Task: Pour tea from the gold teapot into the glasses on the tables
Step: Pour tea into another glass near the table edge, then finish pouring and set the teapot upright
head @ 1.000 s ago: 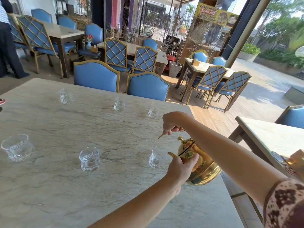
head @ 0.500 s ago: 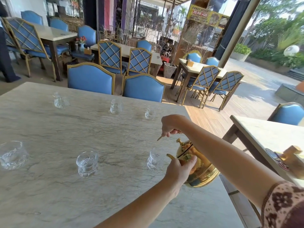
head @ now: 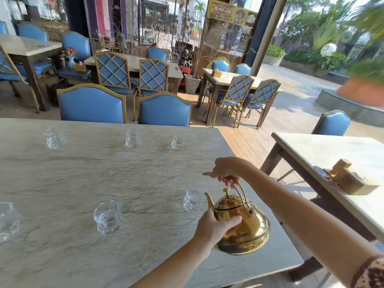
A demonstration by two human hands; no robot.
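**Two-handed hold on the teapot at the near glass**

The gold teapot hung just above the marble table near its right corner, with its spout aimed at the nearest glass, just beside the rim. The right hand curled its fingers round the wire handle, bearing the weight from above. The left hand cupped the belly with the thumb across the metal and the other fingers hidden, probably to steady the pot and control its tilt. No stream was visible.
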